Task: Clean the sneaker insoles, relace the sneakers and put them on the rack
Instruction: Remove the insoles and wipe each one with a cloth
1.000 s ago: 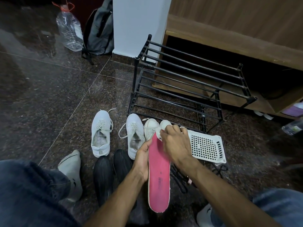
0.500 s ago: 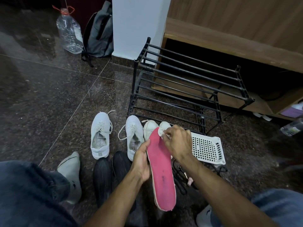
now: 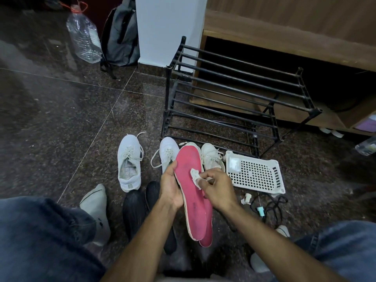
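Holding a pink insole (image 3: 190, 186) by its edge, the left hand (image 3: 170, 187) curls thumb and fingers round it, while the right hand (image 3: 217, 187) pinches a small white wipe (image 3: 195, 174) against its upper surface. A second pink insole (image 3: 207, 231) shows just behind the first, at the heel end. Dark marks sit on the held insole, too blurred to read. Two black insoles (image 3: 140, 204) lie on the floor below the left wrist. Beyond, four white sneakers (image 3: 130, 161) stand in a row, two of them partly hidden by the insole. A white perforated basket (image 3: 255, 174) lies just right of them, with a tangle of black laces (image 3: 272, 207) nearer. Farther off stands the black metal shoe rack (image 3: 234, 92), then one clear plastic bottle (image 3: 84, 35) and one grey backpack (image 3: 122, 35).
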Action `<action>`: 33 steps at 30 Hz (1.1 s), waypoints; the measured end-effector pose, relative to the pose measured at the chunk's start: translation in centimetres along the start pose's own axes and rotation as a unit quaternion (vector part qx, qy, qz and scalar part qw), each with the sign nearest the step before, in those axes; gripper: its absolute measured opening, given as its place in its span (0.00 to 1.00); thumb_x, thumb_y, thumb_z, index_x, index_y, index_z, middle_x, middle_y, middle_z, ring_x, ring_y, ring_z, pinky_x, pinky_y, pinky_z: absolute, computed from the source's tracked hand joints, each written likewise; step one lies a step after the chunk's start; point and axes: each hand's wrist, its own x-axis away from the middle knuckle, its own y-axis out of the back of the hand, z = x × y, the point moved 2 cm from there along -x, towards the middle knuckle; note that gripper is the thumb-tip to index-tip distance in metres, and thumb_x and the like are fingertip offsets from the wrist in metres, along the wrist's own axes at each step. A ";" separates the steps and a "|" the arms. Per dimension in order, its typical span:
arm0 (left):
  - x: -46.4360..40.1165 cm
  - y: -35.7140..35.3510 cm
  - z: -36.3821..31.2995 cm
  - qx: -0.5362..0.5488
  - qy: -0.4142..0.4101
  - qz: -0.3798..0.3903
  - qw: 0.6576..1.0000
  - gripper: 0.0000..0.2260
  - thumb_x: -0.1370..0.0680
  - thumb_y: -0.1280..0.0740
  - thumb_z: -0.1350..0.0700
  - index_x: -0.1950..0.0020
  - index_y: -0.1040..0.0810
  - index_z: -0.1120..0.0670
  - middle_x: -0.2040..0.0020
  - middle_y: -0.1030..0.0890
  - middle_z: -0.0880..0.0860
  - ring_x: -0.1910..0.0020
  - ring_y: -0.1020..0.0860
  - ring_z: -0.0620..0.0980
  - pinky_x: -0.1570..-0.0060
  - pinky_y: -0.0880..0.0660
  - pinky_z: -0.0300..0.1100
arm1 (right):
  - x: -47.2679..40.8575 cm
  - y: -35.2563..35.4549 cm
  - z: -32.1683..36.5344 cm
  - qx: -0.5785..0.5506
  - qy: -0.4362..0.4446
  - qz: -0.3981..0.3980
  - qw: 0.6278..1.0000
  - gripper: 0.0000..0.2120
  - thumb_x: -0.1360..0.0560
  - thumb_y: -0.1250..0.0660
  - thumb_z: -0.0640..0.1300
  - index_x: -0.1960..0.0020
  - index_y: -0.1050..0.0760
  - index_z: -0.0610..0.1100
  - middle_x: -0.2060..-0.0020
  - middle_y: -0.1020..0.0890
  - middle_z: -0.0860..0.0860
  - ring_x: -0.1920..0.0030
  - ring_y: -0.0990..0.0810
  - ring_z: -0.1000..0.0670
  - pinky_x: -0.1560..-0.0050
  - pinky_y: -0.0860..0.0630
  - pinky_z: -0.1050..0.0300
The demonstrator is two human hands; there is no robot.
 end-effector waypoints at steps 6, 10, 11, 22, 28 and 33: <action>0.7 -0.1 1.2 -0.062 -0.008 0.037 0.997 0.19 0.21 0.39 0.45 0.43 0.20 0.58 0.58 0.17 0.59 0.64 0.17 0.55 0.66 0.20 0.46 | -1.1 -0.7 0.9 -0.180 -0.140 -0.080 0.970 0.09 0.27 0.29 0.38 0.65 0.18 0.47 0.66 0.16 0.49 0.69 0.19 0.46 0.64 0.18 0.43; 1.1 0.0 1.6 -0.009 0.027 0.056 0.998 0.23 0.24 0.37 0.44 0.41 0.20 0.61 0.50 0.17 0.61 0.55 0.18 0.57 0.52 0.20 0.48 | -0.4 -0.6 1.3 0.042 0.030 -0.009 0.999 0.09 0.25 0.32 0.44 0.47 0.19 0.54 0.58 0.19 0.58 0.62 0.21 0.53 0.60 0.23 0.51; 0.8 0.1 1.3 0.001 0.029 0.058 0.998 0.26 0.25 0.36 0.43 0.38 0.21 0.63 0.46 0.19 0.61 0.51 0.19 0.57 0.45 0.22 0.50 | 0.4 -0.7 1.3 0.144 0.091 0.025 0.985 0.11 0.24 0.34 0.45 0.43 0.21 0.53 0.53 0.20 0.56 0.58 0.21 0.52 0.57 0.22 0.52; 0.3 -0.2 1.9 -0.035 0.044 0.072 0.996 0.20 0.26 0.35 0.45 0.42 0.18 0.57 0.47 0.17 0.60 0.54 0.18 0.59 0.38 0.29 0.55 | -4.2 1.6 3.6 0.325 0.119 -0.035 0.938 0.12 0.20 0.43 0.49 0.45 0.22 0.48 0.47 0.23 0.52 0.53 0.20 0.44 0.54 0.27 0.52; -0.1 0.4 2.2 -0.071 0.038 0.057 0.995 0.23 0.27 0.33 0.45 0.40 0.20 0.59 0.52 0.17 0.60 0.59 0.20 0.57 0.50 0.25 0.51 | -4.4 2.3 3.6 0.274 0.112 -0.036 0.954 0.10 0.22 0.37 0.48 0.46 0.19 0.47 0.49 0.20 0.51 0.52 0.19 0.45 0.53 0.25 0.54; -0.3 0.7 2.3 -0.055 0.037 0.064 0.996 0.19 0.22 0.39 0.46 0.51 0.14 0.57 0.56 0.16 0.58 0.59 0.18 0.55 0.52 0.23 0.48 | -0.1 1.1 3.0 0.337 0.236 0.142 0.900 0.11 0.21 0.40 0.46 0.47 0.20 0.46 0.48 0.21 0.53 0.56 0.19 0.48 0.52 0.22 0.47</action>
